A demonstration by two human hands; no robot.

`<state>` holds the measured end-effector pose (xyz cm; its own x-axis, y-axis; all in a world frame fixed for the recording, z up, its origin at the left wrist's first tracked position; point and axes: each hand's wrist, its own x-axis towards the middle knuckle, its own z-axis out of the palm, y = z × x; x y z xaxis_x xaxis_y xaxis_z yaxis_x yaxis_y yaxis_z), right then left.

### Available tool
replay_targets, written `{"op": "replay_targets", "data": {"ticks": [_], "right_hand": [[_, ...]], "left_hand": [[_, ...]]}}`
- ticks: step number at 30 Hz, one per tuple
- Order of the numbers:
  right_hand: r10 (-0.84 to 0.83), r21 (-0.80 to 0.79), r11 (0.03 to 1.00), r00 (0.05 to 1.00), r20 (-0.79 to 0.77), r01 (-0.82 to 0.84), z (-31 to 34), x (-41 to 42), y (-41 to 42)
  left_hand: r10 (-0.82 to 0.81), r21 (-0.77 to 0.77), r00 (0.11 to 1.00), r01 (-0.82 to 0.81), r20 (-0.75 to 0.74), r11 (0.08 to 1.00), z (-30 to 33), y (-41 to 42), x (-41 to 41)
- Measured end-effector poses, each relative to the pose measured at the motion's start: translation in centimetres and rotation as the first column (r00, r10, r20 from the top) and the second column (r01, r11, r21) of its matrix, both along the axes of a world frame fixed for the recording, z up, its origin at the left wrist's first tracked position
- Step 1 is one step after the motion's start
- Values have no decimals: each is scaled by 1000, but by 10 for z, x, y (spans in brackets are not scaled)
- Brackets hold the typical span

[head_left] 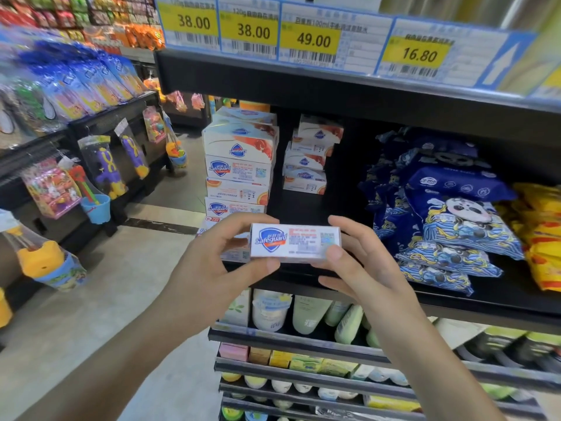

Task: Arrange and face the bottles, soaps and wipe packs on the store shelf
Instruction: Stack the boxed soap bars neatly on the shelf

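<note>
At six o'clock of the shelf (303, 208), both hands (224, 262) (358, 262) pinch one soap (296, 240); the stacks (239, 165) at eleven look uneven, much facing remains.

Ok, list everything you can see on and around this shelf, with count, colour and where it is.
soap box: one, white and blue, held in front of the shelf
soap stacks: two stacks, white, shelf left
wipe packs: several, dark blue, shelf right
yellow packs: several, far right
price tags: four, yellow, upper shelf edge
bottles: several, pale green and white, shelf below
toys: many, mixed colours, left rack
left hand: grips box's left end
right hand: grips box's right end
</note>
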<state>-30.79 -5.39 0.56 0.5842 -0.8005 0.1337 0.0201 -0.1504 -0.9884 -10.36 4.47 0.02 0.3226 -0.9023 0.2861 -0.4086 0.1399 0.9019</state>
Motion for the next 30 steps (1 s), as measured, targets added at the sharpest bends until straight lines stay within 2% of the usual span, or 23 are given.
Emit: {"op": "replay_targets", "data": {"ticks": [4, 8, 11, 20, 23, 27, 30], "right_hand": [[-3, -72, 997, 999, 45, 6, -2, -1, -2], [72, -205, 977, 995, 72, -56, -2, 1, 0], [114, -225, 969, 992, 57, -99, -5, 3, 0], [110, -299, 947, 993, -53, -121, -9, 6, -3], [109, -290, 949, 992, -58, -122, -6, 8, -4], [127, -232, 965, 992, 16, -120, -7, 10, -7], [106, -117, 989, 990, 91, -95, -5, 10, -8]], "left_hand": [[3, 30, 996, 0, -91, 1000, 3, -2, 3], [4, 88, 974, 16, -228, 996, 6, -6, 5], [38, 136, 951, 5, -306, 991, 10, -8, 4], [113, 303, 923, 4, -367, 953, 13, -10, 7], [115, 332, 920, 17, -374, 943, 14, -10, 8], [91, 324, 920, 41, -382, 945, 16, -11, 8], [206, 331, 858, -45, -470, 943, 14, -18, 10]]}}
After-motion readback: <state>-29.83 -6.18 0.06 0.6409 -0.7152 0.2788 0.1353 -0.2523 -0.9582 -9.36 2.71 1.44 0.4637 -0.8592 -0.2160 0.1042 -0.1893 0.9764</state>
